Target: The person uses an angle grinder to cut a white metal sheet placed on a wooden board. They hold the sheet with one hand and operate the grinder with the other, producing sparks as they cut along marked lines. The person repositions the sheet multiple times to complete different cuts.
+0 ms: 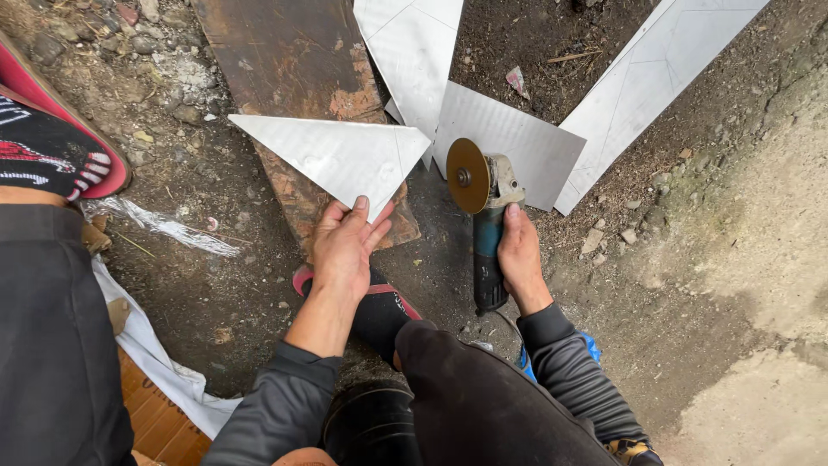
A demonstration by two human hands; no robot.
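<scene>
My left hand [343,246] grips the near point of a triangular sheet-metal piece [336,155], which lies across a worn wooden plank [297,69]. My right hand [522,259] is wrapped around the body of a teal angle grinder [486,216]. Its round cutting disc [467,176] faces left, just right of the triangle's tip and apart from it. My foot in a dark sock and red sandal [379,306] rests on the dirt below the plank.
Several cut metal sheets lie beyond: a rectangle [517,138], a long strip [655,78] at upper right, another piece [414,52] at top. Another person's socked foot in a red sandal [52,147] is at left. Dirt, stones and white sacking [155,354] surround.
</scene>
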